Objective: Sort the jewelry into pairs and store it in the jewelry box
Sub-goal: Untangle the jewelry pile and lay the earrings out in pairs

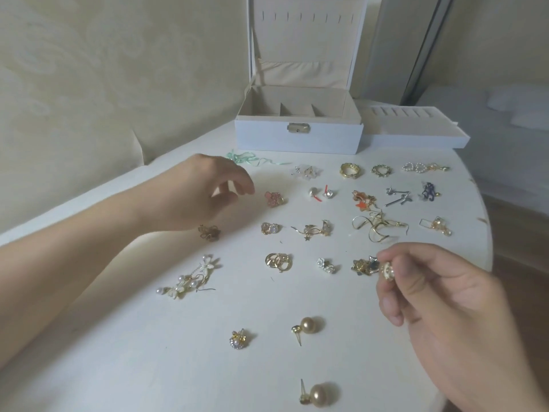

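Tabletop (148, 367): white, its rounded edge ran down the right side; bare surface lay at lower left.
Box (298, 135): stood open at the far edge, lid upright; tray (416, 135) touched its right side.
Jewelry: sorted clusters lay in rows between box and hands.
Right hand (439, 295): fingertips pinched a gold earring (387, 270) just beside the gold cluster (364, 266).
Left hand (202, 197): fingers loosely curled, holding nothing, above the tabletop, pink piece (274, 199) just right of its fingertips.
Pearl studs (309, 325): lay near the front edge.
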The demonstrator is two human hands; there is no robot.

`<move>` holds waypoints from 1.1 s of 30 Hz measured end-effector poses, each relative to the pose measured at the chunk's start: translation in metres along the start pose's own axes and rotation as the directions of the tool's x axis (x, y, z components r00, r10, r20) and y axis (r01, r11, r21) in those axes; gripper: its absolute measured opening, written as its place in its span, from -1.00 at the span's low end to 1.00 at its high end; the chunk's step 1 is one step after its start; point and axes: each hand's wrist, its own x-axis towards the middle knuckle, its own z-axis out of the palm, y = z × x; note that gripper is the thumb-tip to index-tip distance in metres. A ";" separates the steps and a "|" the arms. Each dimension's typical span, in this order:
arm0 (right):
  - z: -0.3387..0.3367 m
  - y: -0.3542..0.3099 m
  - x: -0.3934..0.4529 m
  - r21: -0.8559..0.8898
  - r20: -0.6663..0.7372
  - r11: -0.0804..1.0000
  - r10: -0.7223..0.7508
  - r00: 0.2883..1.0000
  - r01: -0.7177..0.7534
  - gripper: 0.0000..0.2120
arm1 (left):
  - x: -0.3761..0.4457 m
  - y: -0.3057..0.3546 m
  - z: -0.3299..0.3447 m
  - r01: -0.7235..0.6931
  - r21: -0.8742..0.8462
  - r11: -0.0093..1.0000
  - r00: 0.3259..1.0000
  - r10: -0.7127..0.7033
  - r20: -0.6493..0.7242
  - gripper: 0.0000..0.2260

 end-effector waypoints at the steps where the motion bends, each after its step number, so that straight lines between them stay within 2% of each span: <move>1: 0.001 0.000 0.000 -0.021 0.016 1.000 -0.003 1.000 0.003 -0.49 | 0.000 -0.003 -0.003 0.036 -0.014 0.999 0.999 -0.036 -0.021 -0.76; 4: 0.003 0.000 -0.002 -0.114 0.072 0.993 0.010 0.997 -0.002 -0.49 | 0.000 -0.012 -0.016 0.111 -0.067 0.992 0.994 -0.110 0.015 -0.72; 8: 0.003 -0.001 -0.003 -0.187 0.121 0.982 0.022 0.992 0.001 -0.49 | -0.002 -0.021 -0.029 0.127 -0.098 0.987 0.974 -0.105 0.201 -0.74; 13: 0.002 0.000 -0.003 -0.197 0.130 0.980 0.027 0.991 -0.001 -0.47 | -0.007 -0.015 -0.039 0.183 -0.113 0.977 0.909 -0.124 0.398 -0.81; 18: 0.002 0.000 -0.004 -0.216 0.138 0.976 0.031 0.990 0.000 -0.48 | -0.020 -0.014 -0.025 0.235 -0.082 0.969 0.946 -0.208 0.250 -0.68; 23: 0.003 0.002 -0.005 -0.243 0.198 0.969 0.005 0.980 0.045 -0.58 | -0.016 -0.013 -0.019 0.232 -0.107 0.967 0.937 -0.192 0.292 -0.77; 27: 0.003 0.004 -0.006 -0.309 0.256 0.948 0.010 0.967 0.072 -0.66 | -0.007 -0.007 -0.024 0.138 -0.145 0.980 0.898 -0.063 0.434 -0.82; 30: 0.004 0.002 -0.006 -0.334 0.262 0.940 0.026 0.965 0.066 -0.93 | -0.006 -0.010 -0.027 0.111 -0.146 0.983 0.898 -0.036 0.439 -0.82; 33: 0.004 0.002 -0.006 -0.329 0.254 0.943 0.033 0.967 0.054 -0.91 | -0.008 -0.013 -0.024 0.085 -0.140 0.987 0.901 -0.016 0.433 -0.79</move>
